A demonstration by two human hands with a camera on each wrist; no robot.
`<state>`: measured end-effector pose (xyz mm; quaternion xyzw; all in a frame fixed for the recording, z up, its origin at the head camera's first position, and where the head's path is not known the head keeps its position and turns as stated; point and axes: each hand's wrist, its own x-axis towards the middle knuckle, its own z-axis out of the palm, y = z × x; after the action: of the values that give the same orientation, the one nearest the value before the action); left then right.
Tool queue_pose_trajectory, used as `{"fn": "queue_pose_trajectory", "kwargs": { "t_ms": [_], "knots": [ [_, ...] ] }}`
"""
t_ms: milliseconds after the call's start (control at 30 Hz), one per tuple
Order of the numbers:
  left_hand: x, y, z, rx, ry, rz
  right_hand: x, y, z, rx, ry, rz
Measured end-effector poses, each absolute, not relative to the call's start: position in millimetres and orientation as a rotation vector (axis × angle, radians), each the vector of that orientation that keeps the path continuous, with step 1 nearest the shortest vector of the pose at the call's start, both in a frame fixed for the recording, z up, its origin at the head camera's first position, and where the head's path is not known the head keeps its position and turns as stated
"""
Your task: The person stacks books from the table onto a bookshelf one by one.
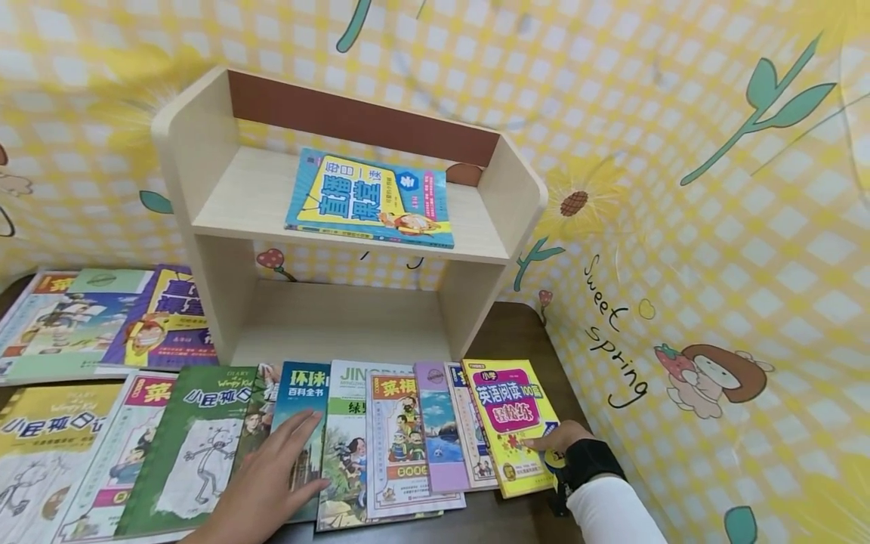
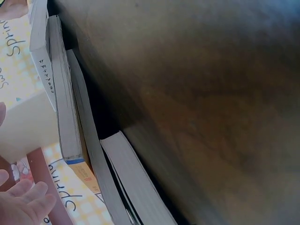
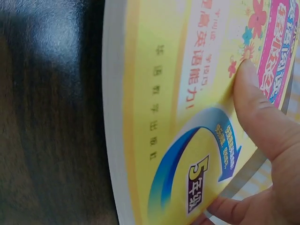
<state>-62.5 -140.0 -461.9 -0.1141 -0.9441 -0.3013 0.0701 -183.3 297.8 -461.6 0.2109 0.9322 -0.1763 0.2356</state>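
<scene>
At the right end of the row lies a yellow book point(image 1: 514, 423) with a pink title panel. My right hand point(image 1: 563, 440) grips its right edge, thumb on the cover; in the right wrist view, the other fingers point(image 3: 229, 208) are at the edge, partly hidden by the book. My left hand point(image 1: 272, 476), fingers extended and holding nothing, is over a blue book point(image 1: 302, 393); contact cannot be told. Beside the blue book are a green-and-white book point(image 1: 345, 453), a comic-style book point(image 1: 399, 446), a purple book point(image 1: 445, 438) and a pink-edged book point(image 1: 472, 431).
A wooden two-level shelf point(image 1: 347, 321) stands behind the row, with a blue-and-yellow book point(image 1: 374, 198) flat on its upper board. More books, including a green diary book point(image 1: 197, 453) and a purple-and-yellow book point(image 1: 163, 325), lie at the left. Patterned cloth point(image 1: 680, 264) hangs close on the right.
</scene>
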Motion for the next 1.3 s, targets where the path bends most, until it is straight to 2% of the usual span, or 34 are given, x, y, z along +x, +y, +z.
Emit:
{"fn": "queue_pose_trajectory", "kwargs": {
  "t_ms": [300, 767, 1100, 1300],
  "knots": [
    [-62.6, -138.9, -464.1, -0.332, -2.831, -0.956, -185.9, 308.1, -476.4, 0.584, 2.578, -0.453],
    [-62.0, -140.8, -462.8, -0.328, -2.881, -0.986, -166.1, 302.6, -468.0, 0.553, 2.631, -0.467],
    [-63.3, -143.0, -463.2, -0.33, -2.908, -0.95, -145.2, 333.2, -491.3, 0.551, 2.561, -1.149],
    [-65.0, -143.6, -462.1, -0.322, -2.916, -0.963, -140.3, 336.0, -499.9, 0.587, 2.624, -1.222]
  ]
}}
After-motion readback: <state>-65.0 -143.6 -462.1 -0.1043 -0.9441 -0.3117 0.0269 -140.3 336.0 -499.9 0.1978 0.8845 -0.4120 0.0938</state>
